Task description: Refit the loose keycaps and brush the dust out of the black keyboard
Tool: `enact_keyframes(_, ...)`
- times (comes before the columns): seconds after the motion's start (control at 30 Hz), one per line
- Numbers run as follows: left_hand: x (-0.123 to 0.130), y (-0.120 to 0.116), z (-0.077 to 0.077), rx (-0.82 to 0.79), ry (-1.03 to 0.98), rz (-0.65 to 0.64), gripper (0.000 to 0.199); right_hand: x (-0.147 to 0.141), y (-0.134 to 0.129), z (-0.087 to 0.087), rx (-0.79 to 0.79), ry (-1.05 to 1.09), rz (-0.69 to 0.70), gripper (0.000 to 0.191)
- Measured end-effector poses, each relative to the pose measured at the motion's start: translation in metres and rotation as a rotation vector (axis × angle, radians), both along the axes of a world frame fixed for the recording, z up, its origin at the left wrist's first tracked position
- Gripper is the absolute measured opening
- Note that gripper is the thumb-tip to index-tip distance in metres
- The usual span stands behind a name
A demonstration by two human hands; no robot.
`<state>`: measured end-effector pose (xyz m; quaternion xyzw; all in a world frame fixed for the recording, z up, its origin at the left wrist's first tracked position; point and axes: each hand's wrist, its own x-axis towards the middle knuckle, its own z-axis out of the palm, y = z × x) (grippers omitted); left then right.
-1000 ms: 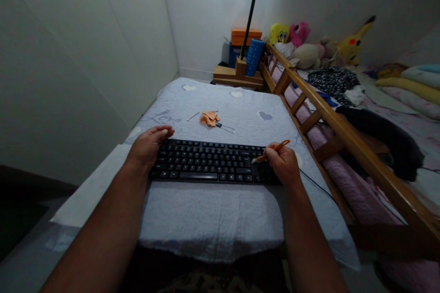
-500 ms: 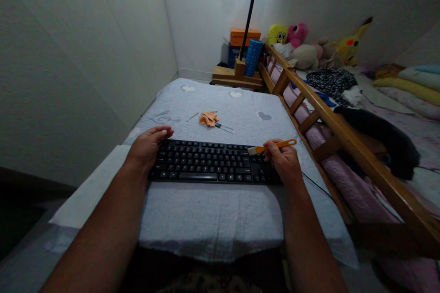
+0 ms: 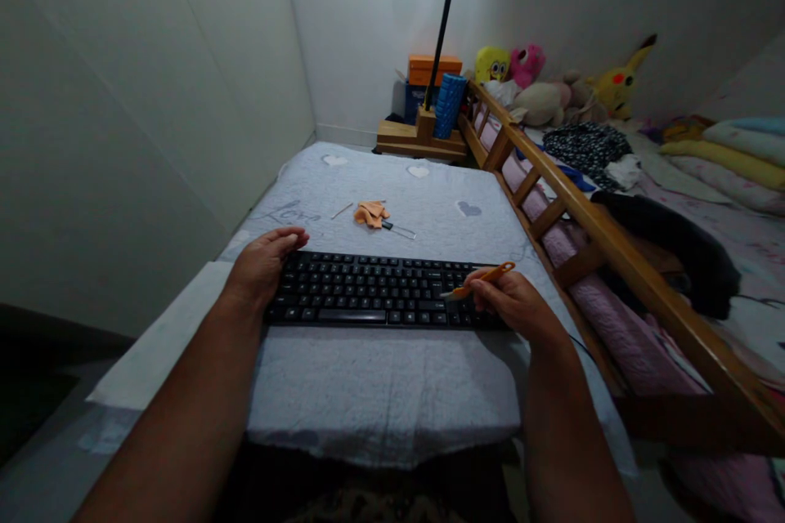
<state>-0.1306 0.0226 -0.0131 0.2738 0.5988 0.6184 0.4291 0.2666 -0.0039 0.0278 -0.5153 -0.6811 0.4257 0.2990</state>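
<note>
A black keyboard (image 3: 368,290) lies flat on the pale blue cloth (image 3: 380,376) in front of me. My left hand (image 3: 263,261) is at its left end, closed around that edge with the fingertips pointing right. Over the right part of the keys, my right hand (image 3: 503,298) pinches a small brush (image 3: 487,278) with an orange handle. The brush's pale bristles point left and down at the keys near the Enter area. Beyond the keyboard lie a crumpled orange cloth (image 3: 370,214), a tool with a black handle and wire loop (image 3: 401,230), and a thin stick (image 3: 342,211).
A wooden bed rail (image 3: 589,221) runs along the right side, with bedding and plush toys (image 3: 616,90) behind it. At the back stand a black pole (image 3: 445,20) on a wooden base, an orange box (image 3: 434,68) and a blue roller (image 3: 450,106). A wall rises on the left.
My right hand has moved down and slightly left with the brush, whose handle now tilts more. My left hand stays at the keyboard's left end.
</note>
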Motion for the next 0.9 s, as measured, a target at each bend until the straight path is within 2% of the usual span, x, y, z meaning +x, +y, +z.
enact_keyframes(0.1, 0.0, 0.001, 0.0, -0.007, 0.014, -0.001, 0.012, 0.005, -0.004, 0.01, -0.101, 0.05, 0.07, 0.029)
enact_keyframes(0.2, 0.0, 0.001, 0.0, -0.01, 0.016, 0.005, 0.01, 0.003, 0.001, 0.01, -0.057, 0.127, -0.025, 0.032)
enact_keyframes(0.37, 0.001, 0.0, 0.002, -0.012, -0.013, 0.007, 0.01, -0.012, 0.016, -0.011, 0.112, 0.131, -0.197, 0.034)
enact_keyframes(0.47, 0.001, 0.0, 0.002, -0.012, -0.009, 0.005, 0.011, -0.018, 0.018, -0.021, 0.188, 0.036, -0.192, 0.032)
enact_keyframes(0.57, 0.0, 0.001, 0.001, -0.011, 0.015, 0.006, 0.011, -0.018, 0.016, -0.024, 0.238, -0.049, -0.171, 0.032)
enact_keyframes(0.77, -0.001, 0.001, -0.001, -0.014, 0.034, 0.001, 0.013, -0.01, 0.007, -0.022, 0.148, 0.009, -0.132, 0.034)
enact_keyframes(0.9, -0.001, 0.002, -0.002, -0.008, 0.034, 0.012, 0.011, -0.008, -0.001, -0.016, 0.044, 0.098, -0.053, 0.035)
